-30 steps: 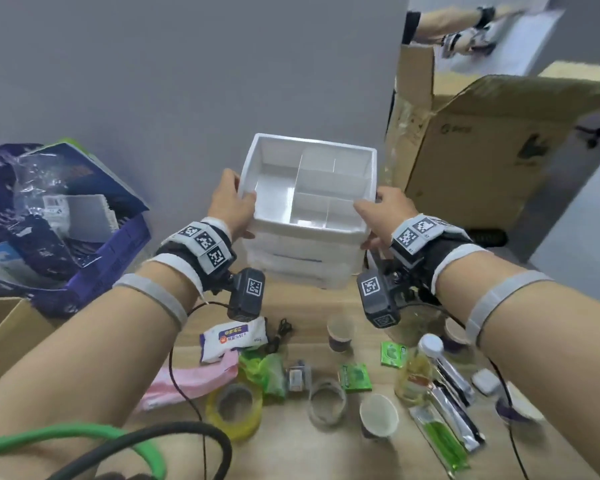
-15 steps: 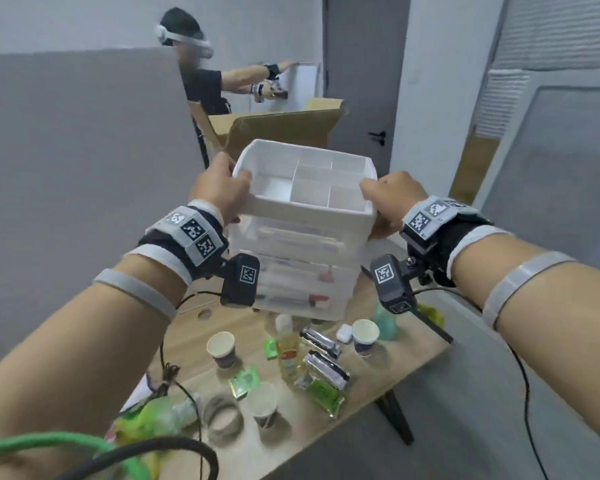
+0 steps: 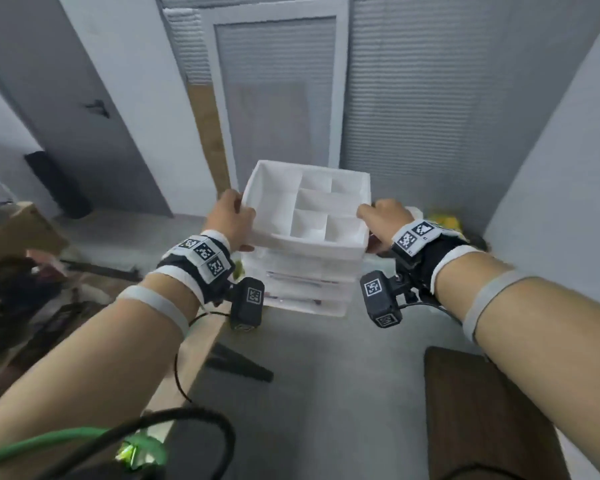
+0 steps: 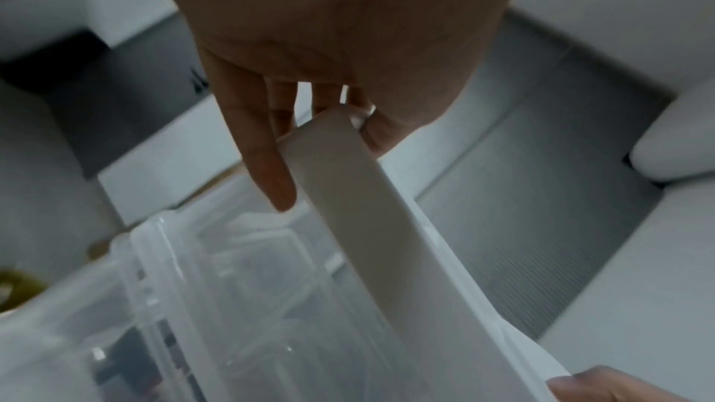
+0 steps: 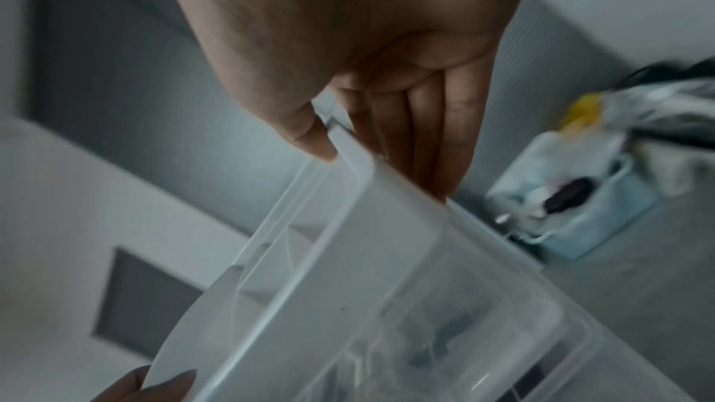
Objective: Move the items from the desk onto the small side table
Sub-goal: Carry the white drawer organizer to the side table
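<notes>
A white drawer organizer point(image 3: 312, 237), with a divided open top tray and clear drawers below, hangs in the air over the grey floor. My left hand point(image 3: 230, 220) grips its left rim and my right hand point(image 3: 383, 218) grips its right rim. In the left wrist view my left hand point(image 4: 271, 145) pinches the white wall of the organizer point(image 4: 356, 210). In the right wrist view my right hand point(image 5: 379, 133) has its thumb over the rim of the organizer point(image 5: 387, 256) and its fingers on the outside. The dark brown side table point(image 3: 482, 410) lies at the lower right.
The light wooden desk edge point(image 3: 191, 355) and its black leg point(image 3: 239, 363) are at the lower left. A cardboard box point(image 3: 18, 230) and clutter sit on the left. A pale blue basket point(image 5: 588, 219) of items stands on the floor by the wall, ahead to the right.
I have turned right, away from the desk, with the organizer in both hands. The desk items have left the view; the floor and the side table have come in.
</notes>
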Tool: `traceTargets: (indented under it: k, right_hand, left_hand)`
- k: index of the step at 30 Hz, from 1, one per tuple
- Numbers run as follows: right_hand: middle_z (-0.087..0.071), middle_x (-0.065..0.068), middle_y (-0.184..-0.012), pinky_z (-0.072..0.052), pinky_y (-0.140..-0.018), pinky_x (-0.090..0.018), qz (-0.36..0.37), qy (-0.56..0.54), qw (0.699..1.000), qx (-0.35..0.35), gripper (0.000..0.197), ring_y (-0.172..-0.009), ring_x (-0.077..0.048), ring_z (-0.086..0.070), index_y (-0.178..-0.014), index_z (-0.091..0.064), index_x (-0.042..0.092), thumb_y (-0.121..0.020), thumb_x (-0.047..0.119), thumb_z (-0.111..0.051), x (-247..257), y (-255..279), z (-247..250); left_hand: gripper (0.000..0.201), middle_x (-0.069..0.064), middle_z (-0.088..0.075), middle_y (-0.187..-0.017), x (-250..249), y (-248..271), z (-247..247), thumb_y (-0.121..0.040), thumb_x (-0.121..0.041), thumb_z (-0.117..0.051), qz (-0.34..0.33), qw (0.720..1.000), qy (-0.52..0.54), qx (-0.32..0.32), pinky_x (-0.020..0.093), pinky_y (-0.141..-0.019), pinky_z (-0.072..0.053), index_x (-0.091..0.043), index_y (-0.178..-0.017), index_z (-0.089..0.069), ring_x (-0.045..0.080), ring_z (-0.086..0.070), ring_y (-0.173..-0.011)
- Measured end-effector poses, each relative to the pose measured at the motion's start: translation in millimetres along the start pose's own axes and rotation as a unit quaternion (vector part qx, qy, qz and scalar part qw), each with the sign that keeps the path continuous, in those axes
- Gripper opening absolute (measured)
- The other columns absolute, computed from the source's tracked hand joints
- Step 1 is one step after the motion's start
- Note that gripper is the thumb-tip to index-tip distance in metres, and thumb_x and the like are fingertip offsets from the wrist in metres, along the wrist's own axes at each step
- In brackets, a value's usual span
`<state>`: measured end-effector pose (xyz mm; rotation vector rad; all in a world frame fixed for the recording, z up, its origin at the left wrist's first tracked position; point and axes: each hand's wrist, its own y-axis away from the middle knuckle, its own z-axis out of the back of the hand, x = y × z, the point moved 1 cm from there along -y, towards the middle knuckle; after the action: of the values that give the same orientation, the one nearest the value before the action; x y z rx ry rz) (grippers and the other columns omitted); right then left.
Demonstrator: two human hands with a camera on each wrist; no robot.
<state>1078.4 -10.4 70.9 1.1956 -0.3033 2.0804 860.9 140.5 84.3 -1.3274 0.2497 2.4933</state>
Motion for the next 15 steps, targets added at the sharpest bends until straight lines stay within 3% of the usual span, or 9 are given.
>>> traceTargets:
  k: [4, 7, 9, 11, 13, 15]
  right_hand:
    - [-0.058, -0.007, -0.067, -0.036, -0.052, -0.026, -0.120, 0.022, 0.991, -0.059, 0.021, -0.067, -0.029, -0.057, -0.073, -0.055, 0.009, -0.084, 0.026, -0.054, -114, 2, 56]
    - [-0.067, -0.006, -0.081, -0.044, -0.049, -0.019, -0.211, 0.004, 0.975, -0.066, 0.015, -0.069, -0.024, -0.064, -0.094, -0.063, 0.009, -0.085, 0.016, -0.054, -183, 24, 82]
    - [-0.070, -0.007, -0.088, -0.049, -0.050, -0.019, -0.271, -0.025, 0.958, -0.092, 0.015, -0.070, -0.020, -0.065, -0.097, -0.065, 0.011, -0.085, 0.012, -0.056, -225, 44, 95]
    - [-0.070, -0.009, -0.094, -0.043, -0.048, -0.020, -0.318, -0.034, 0.940, -0.120, 0.013, -0.070, -0.018, -0.062, -0.099, -0.065, 0.011, -0.087, 0.010, -0.059, -257, 62, 102]
    - [-0.068, -0.011, -0.107, -0.039, -0.052, -0.022, -0.358, -0.026, 0.922, -0.143, 0.024, -0.079, -0.022, -0.059, -0.111, -0.063, 0.008, -0.088, 0.015, -0.061, -287, 75, 105]
    - [-0.062, -0.009, -0.104, -0.042, -0.060, -0.026, -0.398, -0.030, 0.900, -0.177, 0.029, -0.082, -0.023, -0.055, -0.116, -0.059, 0.006, -0.089, 0.018, -0.061, -313, 88, 107]
  left_hand:
    - [0.013, 0.009, -0.056, -0.109, -8, -16, -139, -0.092, -0.014, -0.054, -0.009, 0.987, -0.015, 0.162, 0.042, -0.048, -0.061, -0.013, -0.105, -0.050, 0.026, -0.061, -0.076]
    - [0.019, 0.009, -0.058, -0.112, -6, -10, -228, -0.090, -0.009, -0.057, -0.004, 0.960, -0.018, 0.278, 0.051, -0.061, -0.063, -0.015, -0.106, -0.050, 0.030, -0.063, -0.085]
    - [0.018, 0.011, -0.058, -0.111, -4, -3, -287, -0.089, -0.007, -0.057, -0.010, 0.936, -0.025, 0.350, 0.055, -0.067, -0.062, -0.016, -0.104, -0.050, 0.037, -0.064, -0.093]
    - [0.018, 0.011, -0.058, -0.110, -2, 5, -335, -0.089, -0.006, -0.058, -0.011, 0.914, -0.020, 0.406, 0.057, -0.069, -0.061, -0.017, -0.100, -0.049, 0.038, -0.063, -0.096]
    - [0.020, 0.010, -0.058, -0.109, -2, 15, -376, -0.090, -0.004, -0.058, -0.024, 0.897, -0.024, 0.440, 0.056, -0.072, -0.061, -0.017, -0.103, -0.049, 0.036, -0.062, -0.096]
    - [0.022, 0.007, -0.060, -0.102, -2, 26, -414, -0.091, -0.002, -0.056, -0.035, 0.881, -0.028, 0.471, 0.055, -0.076, -0.061, -0.016, -0.107, -0.051, 0.034, -0.062, -0.093]
